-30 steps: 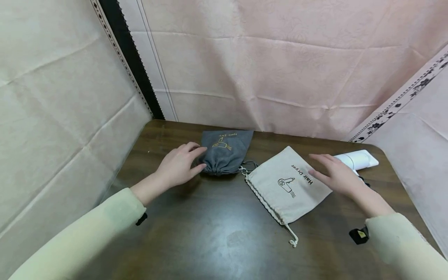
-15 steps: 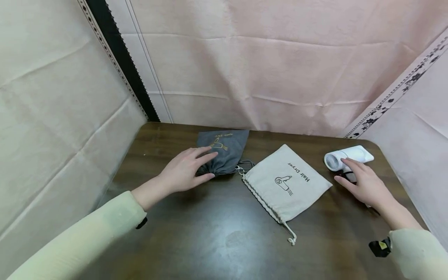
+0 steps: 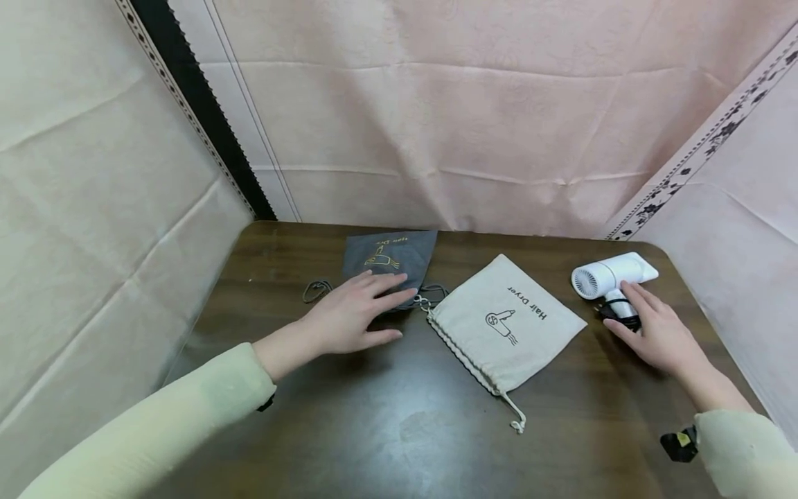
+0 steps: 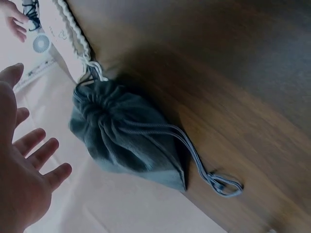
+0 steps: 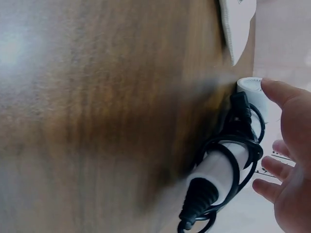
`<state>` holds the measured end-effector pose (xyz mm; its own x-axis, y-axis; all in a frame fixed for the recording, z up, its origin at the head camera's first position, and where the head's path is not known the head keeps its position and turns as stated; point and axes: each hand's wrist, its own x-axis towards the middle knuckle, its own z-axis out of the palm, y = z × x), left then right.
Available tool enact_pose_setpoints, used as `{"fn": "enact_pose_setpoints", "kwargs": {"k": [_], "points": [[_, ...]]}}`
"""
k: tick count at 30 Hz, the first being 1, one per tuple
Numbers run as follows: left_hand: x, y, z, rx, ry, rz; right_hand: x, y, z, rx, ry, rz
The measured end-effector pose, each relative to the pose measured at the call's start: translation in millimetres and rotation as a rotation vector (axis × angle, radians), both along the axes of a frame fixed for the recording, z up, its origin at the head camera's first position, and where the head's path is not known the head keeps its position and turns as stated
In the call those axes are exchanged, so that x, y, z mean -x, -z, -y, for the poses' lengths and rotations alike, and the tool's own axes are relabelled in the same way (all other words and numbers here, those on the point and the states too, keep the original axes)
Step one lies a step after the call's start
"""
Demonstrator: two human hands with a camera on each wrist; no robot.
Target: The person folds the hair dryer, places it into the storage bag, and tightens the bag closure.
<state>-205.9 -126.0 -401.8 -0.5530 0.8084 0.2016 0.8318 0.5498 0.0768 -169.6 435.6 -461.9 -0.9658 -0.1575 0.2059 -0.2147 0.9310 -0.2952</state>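
head: grey pouch (image 3: 399, 255) part-hidden | right wrist: cream bag (image 5: 236, 23) cut off

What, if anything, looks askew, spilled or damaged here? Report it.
The beige bag lies aslant on the table, its knotted drawstring trailing loose, which looks untidy. Nothing seems spilled or damaged: the gray bag is gathered at its mouth, and a black cord is wrapped round the hair dryer.

There are two drawstring bags (image 3: 414, 256) (image 3: 506, 329), one hair dryer (image 3: 612, 273) and one table (image 3: 576, 433).

You have a white hair dryer (image 3: 603, 275), black cord (image 5: 253, 150), grey pouch (image 3: 399, 256) printed gold, cream pouch (image 3: 517, 346) printed black, brown wood-grained table (image 3: 411, 436).
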Motion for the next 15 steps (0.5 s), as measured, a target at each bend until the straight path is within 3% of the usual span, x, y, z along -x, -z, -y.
{"fn": "enact_pose_setpoints", "kwargs": {"k": [15], "points": [[-11.4, 11.1, -16.9, 0.068, 0.116, -0.005, 2.5, 17.3, -5.0, -0.043, -0.025, 0.020]]}}
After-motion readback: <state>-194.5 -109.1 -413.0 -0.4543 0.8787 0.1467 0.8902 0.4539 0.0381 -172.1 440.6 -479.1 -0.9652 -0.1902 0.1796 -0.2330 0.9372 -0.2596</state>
